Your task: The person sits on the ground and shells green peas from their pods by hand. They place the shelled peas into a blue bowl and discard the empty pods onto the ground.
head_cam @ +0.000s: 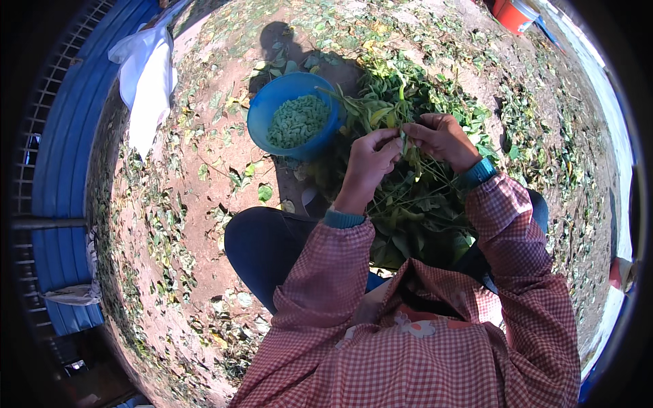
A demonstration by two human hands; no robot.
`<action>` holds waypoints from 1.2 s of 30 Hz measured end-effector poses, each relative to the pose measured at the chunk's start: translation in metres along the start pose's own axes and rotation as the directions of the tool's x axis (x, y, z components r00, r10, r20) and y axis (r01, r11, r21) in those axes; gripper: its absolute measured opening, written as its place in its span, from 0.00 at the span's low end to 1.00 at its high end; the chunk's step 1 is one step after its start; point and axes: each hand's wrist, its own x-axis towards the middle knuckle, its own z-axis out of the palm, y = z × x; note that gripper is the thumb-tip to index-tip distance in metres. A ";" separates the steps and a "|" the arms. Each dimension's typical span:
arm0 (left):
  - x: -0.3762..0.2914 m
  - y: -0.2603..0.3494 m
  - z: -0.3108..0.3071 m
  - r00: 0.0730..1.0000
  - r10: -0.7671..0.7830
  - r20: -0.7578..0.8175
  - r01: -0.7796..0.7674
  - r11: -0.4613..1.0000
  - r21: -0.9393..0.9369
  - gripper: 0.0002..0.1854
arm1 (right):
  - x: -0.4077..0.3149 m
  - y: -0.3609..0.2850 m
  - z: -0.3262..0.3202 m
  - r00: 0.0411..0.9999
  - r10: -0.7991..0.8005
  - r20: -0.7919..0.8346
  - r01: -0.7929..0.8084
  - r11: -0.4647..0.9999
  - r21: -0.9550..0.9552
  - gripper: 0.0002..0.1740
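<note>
My left hand (371, 162) and my right hand (445, 139) meet above a heap of leafy bean plants (413, 214). Between the fingertips of both hands is a green pod on a stem (403, 109) with yellowing leaves; the fingers partly hide the pod. A blue plastic basin (259, 122) stands on the ground just left of the plants, holding many small pale green pieces (298, 121), which look like shelled beans. The lower part of the heap lies in shade between my knees.
Loose leaves lie scattered over the bare soil (204, 275). A white plastic sack (150, 76) lies at the upper left, beside blue corrugated metal sheeting (61, 168). At the upper right stands a red bucket (510, 16), near a pale concrete edge (607, 97).
</note>
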 end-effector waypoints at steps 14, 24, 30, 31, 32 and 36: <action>0.008 -0.009 -0.015 0.978 -0.208 -0.013 0.201 0.958 -0.206 0.07 | 0.005 0.017 0.018 0.938 -0.347 0.020 0.333 0.882 -0.332 0.09; 0.008 -0.010 -0.016 0.954 -0.296 -0.041 0.285 0.943 -0.170 0.08 | -0.004 0.014 0.029 0.930 -0.364 0.056 0.356 0.850 -0.387 0.08; 0.006 -0.010 -0.012 0.963 -0.267 -0.022 0.262 0.955 -0.139 0.08 | -0.006 0.010 0.030 0.935 -0.354 -0.008 0.328 0.874 -0.358 0.08; 0.007 -0.008 -0.013 0.958 -0.286 -0.013 0.281 0.948 -0.149 0.08 | -0.006 0.010 0.030 0.936 -0.352 -0.019 0.326 0.886 -0.330 0.08; 0.006 -0.006 -0.013 0.952 -0.305 -0.005 0.300 0.940 -0.161 0.08 | -0.006 0.009 0.029 0.939 -0.340 -0.042 0.304 0.883 -0.356 0.09; 0.001 -0.001 -0.008 0.939 -0.344 -0.004 0.341 0.932 -0.121 0.08 | -0.002 0.007 0.023 0.911 -0.402 -0.092 0.312 0.818 -0.482 0.11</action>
